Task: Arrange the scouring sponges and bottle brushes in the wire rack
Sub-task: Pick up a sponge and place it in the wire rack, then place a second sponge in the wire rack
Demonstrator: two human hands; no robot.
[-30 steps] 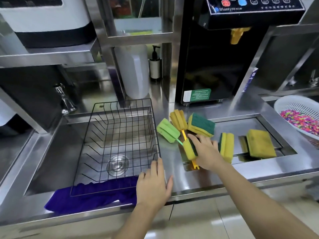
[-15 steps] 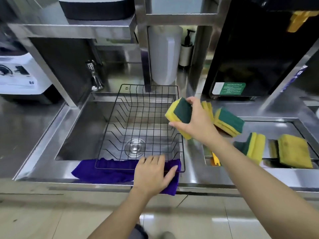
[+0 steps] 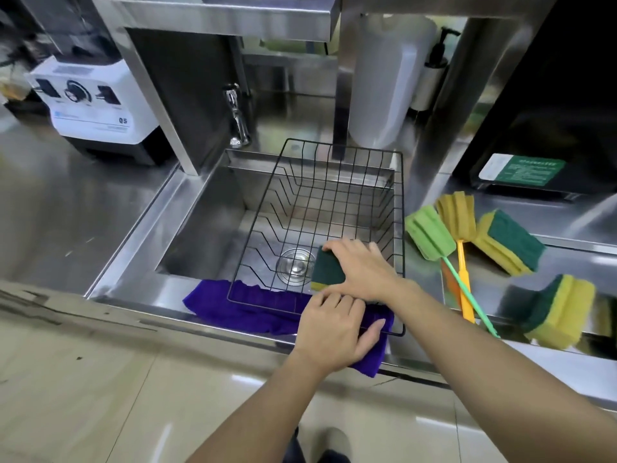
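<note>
- Head view: a person's right hand [image 3: 362, 269] lowers a scouring sponge [image 3: 329, 271], green face up, into the near right corner of the black wire rack [image 3: 399, 208], fingers closed over its top
- Left hand [image 3: 334, 329] lies flat on the rack's near rim, fingers spread and gripping nothing, pressing on the purple cloth [image 3: 240, 307] draped under that edge
- The rack sits in the steel sink [image 3: 200, 228], its drain [image 3: 295, 265] visible through the wires; apart from the sponge in hand, the rack looks empty
- Step in hand, by appearance: placing the first sponge; whether it already rests on the wires cannot be told
- Waiting on the bench [image 3: 551, 208] to the right: a green bottle brush [image 3: 429, 237] and a yellow bottle brush [image 3: 455, 215] side by side with heads touching, a sponge [image 3: 510, 242] just beside them, and another sponge [image 3: 561, 309] standing on edge in a shallow recessed tray [image 3: 567, 262]
- Next move likely calls for letting go of the sponge, then reaching right for another piece, the long-handled brushes needing room to lie or lean among the wires
</note>
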